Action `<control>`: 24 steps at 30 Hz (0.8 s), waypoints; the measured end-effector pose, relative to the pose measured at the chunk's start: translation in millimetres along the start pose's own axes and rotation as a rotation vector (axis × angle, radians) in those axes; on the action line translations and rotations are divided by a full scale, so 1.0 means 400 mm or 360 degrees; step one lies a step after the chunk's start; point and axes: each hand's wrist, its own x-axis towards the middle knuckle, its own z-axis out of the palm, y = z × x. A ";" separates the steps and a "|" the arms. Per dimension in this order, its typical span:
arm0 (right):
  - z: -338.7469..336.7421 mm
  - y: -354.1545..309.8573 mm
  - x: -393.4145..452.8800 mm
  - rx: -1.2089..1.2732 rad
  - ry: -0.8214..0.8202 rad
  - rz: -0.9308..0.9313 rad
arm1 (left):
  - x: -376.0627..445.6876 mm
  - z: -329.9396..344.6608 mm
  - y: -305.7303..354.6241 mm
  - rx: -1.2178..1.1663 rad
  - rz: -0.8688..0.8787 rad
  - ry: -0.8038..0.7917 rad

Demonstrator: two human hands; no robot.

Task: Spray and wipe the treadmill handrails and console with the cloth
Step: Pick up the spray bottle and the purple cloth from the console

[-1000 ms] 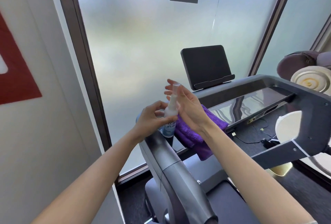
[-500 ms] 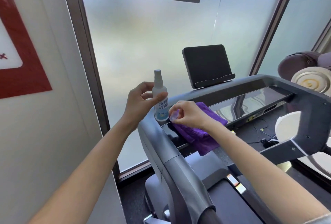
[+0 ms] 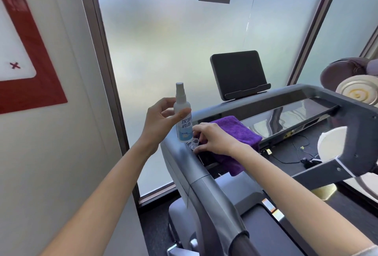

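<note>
Frosted window [image 3: 173, 41] behind, tablet stand [image 3: 238, 74] — purple cloth [image 3: 239, 133] draping console [image 3: 286, 119]

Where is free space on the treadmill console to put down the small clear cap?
Free: the glossy console panel between the purple cloth and the right frame arm. Crowded: the left corner, where the spray bottle in the left hand, the right hand with the clear cap and the cloth meet.
</note>
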 end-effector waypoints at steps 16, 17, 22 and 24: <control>-0.100 -0.065 -0.138 0.1069 0.0812 -0.0221 | -0.011 0.155 0.025 0.0250 0.0273 -0.0058; -0.101 -0.060 -0.148 0.1071 0.0822 -0.0218 | -0.017 0.164 0.025 0.0255 0.0288 -0.0094; -0.103 -0.046 -0.179 0.0943 0.0792 -0.0259 | -0.010 0.166 0.035 0.0190 0.0132 -0.0478; -0.104 -0.029 -0.182 0.0896 0.0833 -0.0210 | 0.015 0.136 0.032 0.0142 -0.0085 -0.0752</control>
